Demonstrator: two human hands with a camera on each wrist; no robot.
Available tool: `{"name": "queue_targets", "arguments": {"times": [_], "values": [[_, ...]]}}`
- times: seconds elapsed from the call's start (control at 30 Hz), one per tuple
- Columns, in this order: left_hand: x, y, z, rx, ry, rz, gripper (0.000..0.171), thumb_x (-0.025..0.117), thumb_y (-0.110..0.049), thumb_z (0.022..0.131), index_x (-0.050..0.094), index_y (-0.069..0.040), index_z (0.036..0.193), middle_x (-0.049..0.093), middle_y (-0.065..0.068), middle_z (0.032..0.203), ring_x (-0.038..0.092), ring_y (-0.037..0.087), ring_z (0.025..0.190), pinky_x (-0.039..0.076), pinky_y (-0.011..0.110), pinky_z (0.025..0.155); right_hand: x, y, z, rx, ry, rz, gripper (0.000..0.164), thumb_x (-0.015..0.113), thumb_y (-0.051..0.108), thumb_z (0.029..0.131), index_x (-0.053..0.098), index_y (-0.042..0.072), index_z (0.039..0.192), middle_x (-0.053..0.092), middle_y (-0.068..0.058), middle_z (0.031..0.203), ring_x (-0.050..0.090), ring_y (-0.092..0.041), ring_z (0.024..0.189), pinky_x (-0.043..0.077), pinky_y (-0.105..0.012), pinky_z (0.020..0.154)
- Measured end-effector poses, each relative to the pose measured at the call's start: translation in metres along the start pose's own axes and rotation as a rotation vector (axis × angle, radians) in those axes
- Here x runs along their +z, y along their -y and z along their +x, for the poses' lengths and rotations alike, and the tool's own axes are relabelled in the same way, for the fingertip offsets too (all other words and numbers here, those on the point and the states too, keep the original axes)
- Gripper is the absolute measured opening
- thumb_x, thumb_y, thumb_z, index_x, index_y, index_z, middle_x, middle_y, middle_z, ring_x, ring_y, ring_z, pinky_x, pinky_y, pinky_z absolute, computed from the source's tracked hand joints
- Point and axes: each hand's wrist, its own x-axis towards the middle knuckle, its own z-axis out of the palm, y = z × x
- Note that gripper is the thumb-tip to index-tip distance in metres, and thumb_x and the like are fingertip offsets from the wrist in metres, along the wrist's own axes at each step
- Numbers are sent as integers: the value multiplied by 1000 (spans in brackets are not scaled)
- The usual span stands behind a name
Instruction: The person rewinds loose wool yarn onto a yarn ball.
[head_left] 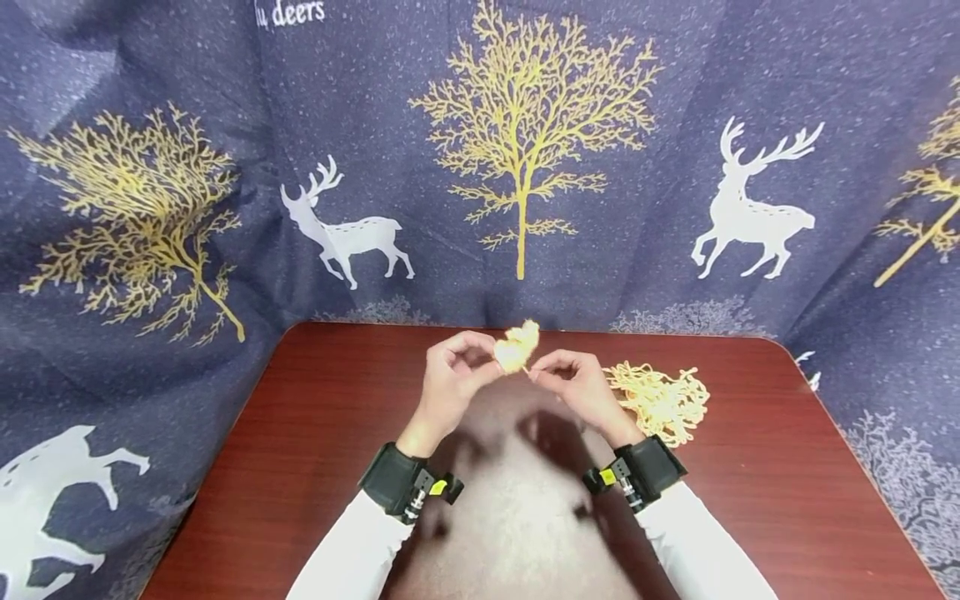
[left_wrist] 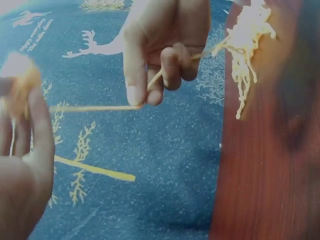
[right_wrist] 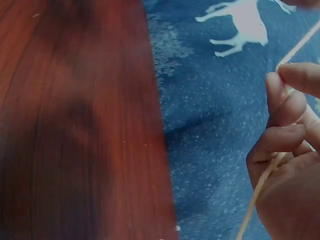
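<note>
A small pale-yellow wound bundle of yarn (head_left: 517, 346) is held up above the table by my left hand (head_left: 448, 385), thumb and fingers gripping it. From the bundle a taut strand (left_wrist: 95, 108) runs across to my right hand (head_left: 588, 393), which pinches it between thumb and forefinger. In the right wrist view the yarn (right_wrist: 260, 187) passes on through the curled lower fingers and out below the palm. Its far end leads to a loose, tangled yarn pile (head_left: 667, 406) on the table, just beyond the right wrist.
The reddish-brown wooden table (head_left: 300, 433) has a pale, brightly lit patch (head_left: 510, 517) in front of me. Behind it hangs a dark blue cloth (head_left: 600, 250) printed with deer and trees. Both wrists wear black straps (head_left: 393, 477) with small cameras.
</note>
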Motion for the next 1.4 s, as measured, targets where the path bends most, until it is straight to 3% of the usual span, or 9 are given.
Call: {"name": "queue_targets", "arguments": {"times": [0.2, 0.27, 0.37, 0.6, 0.8, 0.93, 1.1, 1.27, 1.4], "values": [[2, 11, 8, -22, -379, 101, 18, 74, 16, 76, 68, 9, 91, 69, 11, 89, 70, 16, 81, 61, 28, 76, 4, 9, -17, -121, 82, -203, 8, 79, 5, 85, 76, 11, 90, 73, -1, 81, 60, -14, 63, 49, -23, 55], [1, 16, 10, -27, -442, 191, 18, 76, 13, 76, 67, 11, 92, 68, 17, 89, 69, 20, 80, 61, 28, 76, 3, 14, -22, -130, 100, -241, 10, 79, 6, 86, 76, 15, 89, 71, 3, 79, 60, -13, 63, 50, -24, 54], [-5, 25, 9, 6, -432, 376, 18, 76, 9, 77, 67, 9, 93, 67, 20, 92, 69, 26, 82, 62, 34, 76, 0, 26, -29, -136, 122, -296, 12, 79, 7, 86, 75, 18, 90, 69, 9, 79, 60, -13, 63, 52, -26, 54], [-18, 44, -4, 142, -149, 909, 19, 75, 5, 72, 67, -2, 88, 65, 8, 88, 66, 24, 77, 59, 37, 69, -11, 52, -31, -185, 147, -345, 13, 80, 8, 86, 75, 18, 93, 66, 10, 77, 57, -13, 61, 51, -27, 52], [-22, 47, -14, 17, 225, 1090, 23, 79, 0, 70, 65, -7, 86, 61, 1, 84, 60, 17, 76, 52, 25, 67, -23, 56, -21, -209, 93, -247, 13, 80, 6, 85, 76, 16, 90, 69, 4, 77, 58, -14, 60, 50, -26, 52], [-21, 45, -19, -95, 452, 1064, 24, 84, -4, 71, 67, -9, 86, 61, -3, 84, 61, 15, 77, 53, 23, 69, -32, 52, -14, -155, 65, -128, 8, 79, 5, 86, 76, 9, 92, 70, -7, 77, 57, -15, 57, 48, -25, 49], [-16, 36, -22, -206, 645, 917, 21, 84, -5, 74, 68, -10, 86, 66, -4, 83, 63, 12, 77, 58, 28, 72, -39, 49, -7, -96, 18, 13, 11, 77, 4, 88, 73, -2, 96, 71, -8, 78, 52, -12, 53, 44, -26, 41], [-10, 24, -23, -281, 737, 663, 20, 75, 6, 75, 67, -8, 87, 67, -2, 85, 68, 13, 80, 61, 31, 77, -40, 45, 0, -65, -49, 133, 16, 76, 3, 89, 71, -7, 99, 69, 1, 76, 48, -7, 53, 40, -21, 43], [-3, 12, -23, -257, 740, 417, 18, 71, 10, 77, 65, -3, 89, 66, 5, 89, 67, 13, 84, 61, 34, 80, -36, 36, 6, -50, -73, 186, 18, 75, 3, 90, 70, -11, 100, 69, 2, 76, 48, -6, 54, 39, -18, 44]]}}
